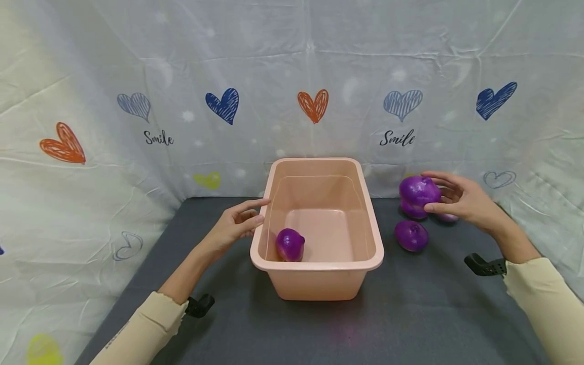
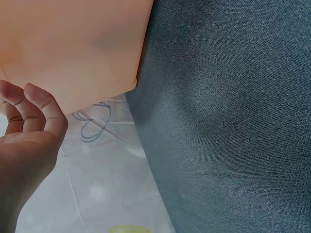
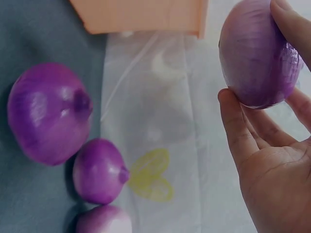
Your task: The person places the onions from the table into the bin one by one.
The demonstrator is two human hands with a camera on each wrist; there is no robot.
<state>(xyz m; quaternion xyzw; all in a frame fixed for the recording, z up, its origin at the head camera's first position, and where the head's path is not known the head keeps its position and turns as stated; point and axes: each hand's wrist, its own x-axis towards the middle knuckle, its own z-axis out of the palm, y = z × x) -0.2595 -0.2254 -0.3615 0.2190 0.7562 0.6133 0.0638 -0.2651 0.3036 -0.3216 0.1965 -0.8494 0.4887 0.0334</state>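
A pink plastic tub (image 1: pixel 316 283) stands mid-table with one purple onion (image 1: pixel 290 245) in its near left corner. My right hand (image 1: pixel 427 191) holds a second purple onion (image 1: pixel 416 188) above the table, right of the tub, between thumb and fingers. The right wrist view shows that onion (image 3: pixel 262 68) gripped by the hand (image 3: pixel 253 49). Three more onions lie below it: a large one (image 1: pixel 411 235) (image 3: pixel 48 114), a smaller one (image 1: pixel 412 210) (image 3: pixel 99 171), and one partly hidden (image 1: pixel 447 217) (image 3: pixel 104 221). My left hand (image 1: pixel 263 211) (image 2: pixel 24 104) hovers empty beside the tub's left rim, fingers loosely bent.
The dark grey table top (image 1: pixel 410 314) (image 2: pixel 228 121) is backed by a white cloth with hearts (image 1: pixel 315 105) that wraps both sides. The tub's outer wall (image 2: pixel 73 48) fills the left wrist view's upper left. Black wrist straps (image 1: pixel 483 264) sit on both sleeves.
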